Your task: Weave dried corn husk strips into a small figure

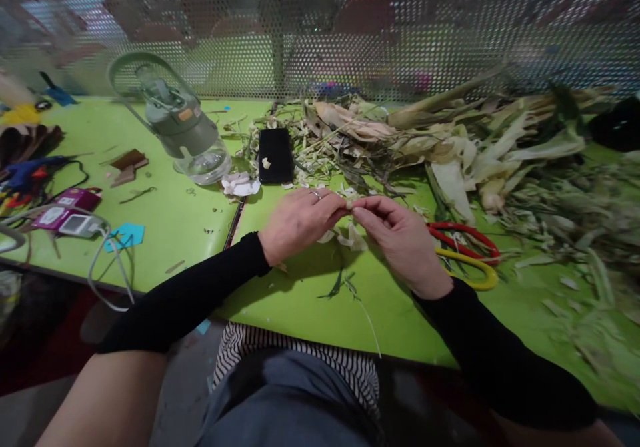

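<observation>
Over the green table, my left hand (303,221) and my right hand (403,240) meet at their fingertips. Both are closed in a pinch on a small pale husk piece (349,205), mostly hidden by the fingers. Pale husk scraps (353,237) lie just beneath them. Closer to my body is a thin green leaf strip (333,287). Scissors (467,243) with one red and one yellow handle rest beside my right wrist, their blades out of sight. Behind the hands is a black phone (276,157) with a pale scrap on its screen.
Corn husks (470,147) and shreds are heaped along the back and right. A clear bottle with a green lid (183,123) stands back left. Further left are a purple power strip (67,208), a white cable (117,260) and blue paper (127,235). A perforated metal screen (240,53) borders the back.
</observation>
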A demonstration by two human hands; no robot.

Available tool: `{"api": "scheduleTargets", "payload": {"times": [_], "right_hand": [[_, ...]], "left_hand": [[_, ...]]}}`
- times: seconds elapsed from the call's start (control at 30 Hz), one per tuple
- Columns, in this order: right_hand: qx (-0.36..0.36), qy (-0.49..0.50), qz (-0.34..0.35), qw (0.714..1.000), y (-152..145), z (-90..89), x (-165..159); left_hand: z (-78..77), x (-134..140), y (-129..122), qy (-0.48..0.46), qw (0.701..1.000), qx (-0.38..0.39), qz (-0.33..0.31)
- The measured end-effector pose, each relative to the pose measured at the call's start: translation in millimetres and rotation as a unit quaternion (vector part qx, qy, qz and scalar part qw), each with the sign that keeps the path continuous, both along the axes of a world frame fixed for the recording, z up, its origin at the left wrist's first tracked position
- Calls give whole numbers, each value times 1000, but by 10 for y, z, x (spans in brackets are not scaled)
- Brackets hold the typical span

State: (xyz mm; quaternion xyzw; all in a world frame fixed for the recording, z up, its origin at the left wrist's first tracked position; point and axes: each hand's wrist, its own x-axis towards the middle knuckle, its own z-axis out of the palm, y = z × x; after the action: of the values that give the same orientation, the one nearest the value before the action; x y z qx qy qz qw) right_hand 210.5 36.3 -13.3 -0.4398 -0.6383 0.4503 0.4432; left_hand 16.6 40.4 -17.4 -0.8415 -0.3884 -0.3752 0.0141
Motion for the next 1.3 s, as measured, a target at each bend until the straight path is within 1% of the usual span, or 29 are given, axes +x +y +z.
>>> {"api": "scheduleTargets", "payload": {"times": [0.07, 0.17, 0.3, 0.4, 0.53, 0.6, 0.63, 0.7, 0.8, 0.9, 0.97, 1.03, 1.1, 1.13, 1.17, 1.23, 1.27, 1.3], "right_hand": [[18, -18, -5, 1000, 1, 20, 20], [19, -27, -12, 999, -6, 69, 35], [26, -26, -12, 999, -23, 118, 21], [25, -23, -14, 999, -30, 129, 18], [17, -12, -22, 1000, -27, 137, 39], [21, -6, -27, 999, -19, 137, 54], [25, -4, -29, 999, -14, 134, 62], [34, 0, -32, 999, -4, 124, 74], [45, -5, -34, 998, -2, 109, 84], [74, -48, -30, 996, -26, 111, 87], [126, -96, -24, 987, -48, 124, 89], [200, -157, -19, 967, -63, 138, 91], [259, -208, -17, 943, -64, 146, 92], [272, -222, -17, 936, -59, 146, 91], [272, -225, -18, 935, -51, 145, 92], [231, -199, -29, 952, -26, 139, 93], [199, -172, -36, 964, -10, 136, 94], [164, -138, -43, 976, 9, 133, 95]], "left_hand": [[19, -21, 14, -26, 999, -34, -16], [61, -52, 38, -98, 986, -118, -70], [111, -67, 44, -175, 943, -263, -108], [122, -61, 38, -228, 901, -342, -137], [119, -65, 46, -287, 856, -390, -183], [120, -73, 53, -295, 842, -407, -195], [122, -77, 53, -292, 840, -413, -195], [130, -82, 48, -273, 845, -419, -189], [148, -82, 25, -221, 864, -420, -167], [164, -77, 6, -144, 902, -384, -134], [165, -72, 7, -80, 935, -328, -107], [156, -68, 20, -14, 960, -269, -71], [136, -66, 45, 36, 972, -228, -31], [123, -69, 61, 49, 975, -217, -12], [109, -74, 79, 53, 976, -213, 1], [82, -96, 119, 21, 972, -234, 1], [69, -110, 140, -19, 965, -261, -17], [58, -124, 160, -76, 950, -300, -46]]}}
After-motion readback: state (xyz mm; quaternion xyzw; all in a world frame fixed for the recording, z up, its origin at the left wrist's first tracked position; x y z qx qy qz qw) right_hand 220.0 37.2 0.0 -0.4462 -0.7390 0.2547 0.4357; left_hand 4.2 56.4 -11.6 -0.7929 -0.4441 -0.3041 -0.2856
